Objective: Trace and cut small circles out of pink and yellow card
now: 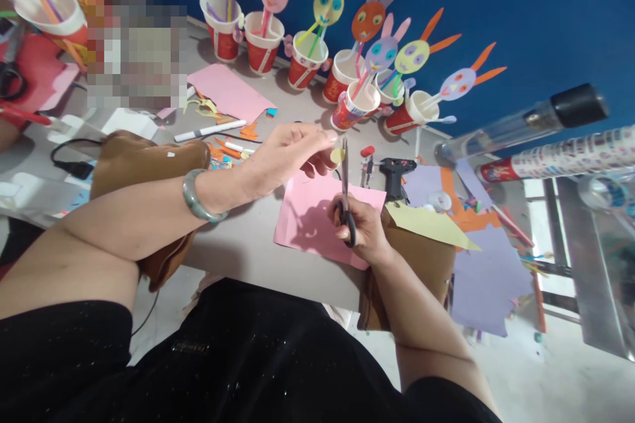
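Note:
My left hand (292,153), with a jade-coloured bangle at its wrist, pinches a small piece of yellow paper (338,156) at its fingertips. Black-handled scissors (346,175) point upward in my right hand (366,228), which is closed round their handles. The blades stand right beside the yellow piece; whether they touch it I cannot tell. Beneath both hands lies a sheet of pink paper (307,211) on the grey table, with the shadow of my hands on it.
Red-and-white paper cups (262,43) with paper bunny faces line the blue wall. A black glue gun (395,175) lies right of my hands. Brown cushions (143,165) flank the work spot. A white marker (211,130) and paper scraps lie left; purple paper (489,277) hangs at the right.

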Action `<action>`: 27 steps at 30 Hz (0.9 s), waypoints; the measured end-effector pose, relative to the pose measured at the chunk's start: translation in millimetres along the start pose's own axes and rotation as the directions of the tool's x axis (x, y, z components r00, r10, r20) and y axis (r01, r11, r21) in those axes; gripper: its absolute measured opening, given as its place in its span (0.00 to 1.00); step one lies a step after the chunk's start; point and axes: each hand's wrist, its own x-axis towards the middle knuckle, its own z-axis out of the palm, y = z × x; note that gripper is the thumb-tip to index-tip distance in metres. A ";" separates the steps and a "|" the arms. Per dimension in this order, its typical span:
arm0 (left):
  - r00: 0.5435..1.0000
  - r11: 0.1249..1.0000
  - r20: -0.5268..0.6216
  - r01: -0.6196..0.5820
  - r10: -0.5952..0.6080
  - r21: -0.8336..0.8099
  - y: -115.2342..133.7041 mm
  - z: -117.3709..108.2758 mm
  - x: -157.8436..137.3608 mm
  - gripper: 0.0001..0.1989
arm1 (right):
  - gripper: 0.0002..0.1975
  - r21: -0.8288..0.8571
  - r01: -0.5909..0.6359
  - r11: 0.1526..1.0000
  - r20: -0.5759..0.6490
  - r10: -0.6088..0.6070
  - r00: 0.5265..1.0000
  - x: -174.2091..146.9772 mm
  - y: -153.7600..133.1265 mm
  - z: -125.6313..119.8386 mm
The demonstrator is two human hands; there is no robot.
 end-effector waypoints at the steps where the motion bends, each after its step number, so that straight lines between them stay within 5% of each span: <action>1: 1.000 1.000 0.004 0.000 0.000 0.005 0.0 0.0 0.0 0.16 | 0.33 0.001 0.005 1.000 0.000 -0.005 1.000 0.1 0.4 0.0; 7: 0.997 0.997 0.054 -0.058 0.056 0.050 -5.5 -2.0 0.0 0.08 | 0.33 -0.007 0.004 1.000 0.003 -0.004 1.000 0.9 -0.4 0.4; 27: 0.998 0.997 -0.016 -0.066 0.067 0.025 -5.1 -1.8 1.1 0.08 | 0.34 -0.015 -0.030 0.999 0.004 0.030 1.000 0.7 -3.5 1.7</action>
